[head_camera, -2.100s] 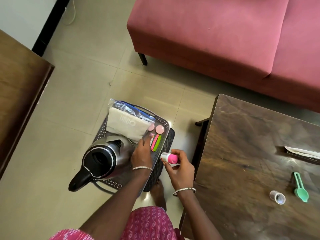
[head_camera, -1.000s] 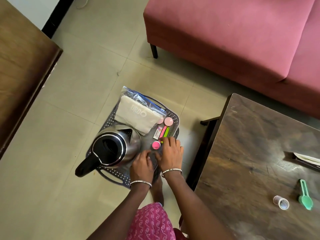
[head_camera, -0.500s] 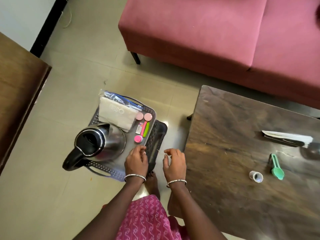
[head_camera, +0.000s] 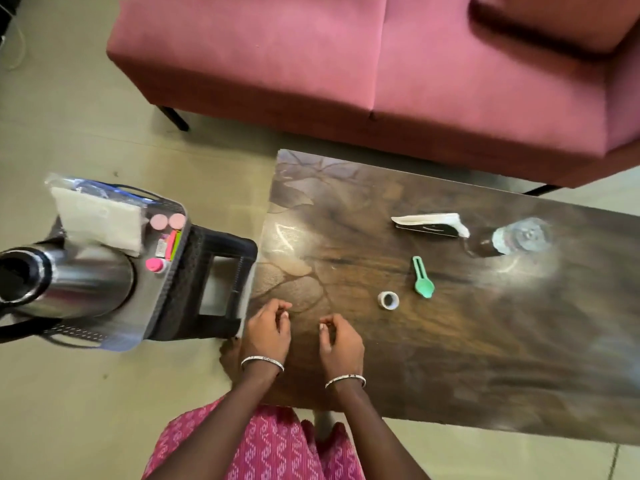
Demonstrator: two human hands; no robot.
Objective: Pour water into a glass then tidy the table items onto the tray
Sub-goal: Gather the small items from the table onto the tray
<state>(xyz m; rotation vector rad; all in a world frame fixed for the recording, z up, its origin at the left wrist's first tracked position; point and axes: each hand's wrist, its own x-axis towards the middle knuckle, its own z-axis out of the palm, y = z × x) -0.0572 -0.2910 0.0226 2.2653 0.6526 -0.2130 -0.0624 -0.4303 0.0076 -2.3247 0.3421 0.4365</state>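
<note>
Fingers of left hand [head_camera: 268, 329] and right hand [head_camera: 341, 337] loosely curled, empty; no readable writing

No legible text, label or number anywhere

Both hands hovered empty with fingers loosely curled over the near edge of the wooden table [head_camera: 450, 358]: left hand [head_camera: 268, 329], right hand [head_camera: 341, 337]. A small clear cup [head_camera: 388, 300] and a green spoon [head_camera: 422, 278] lay beyond them. The tray [head_camera: 152, 306] held a steel kettle [head_camera: 69, 282].
</note>
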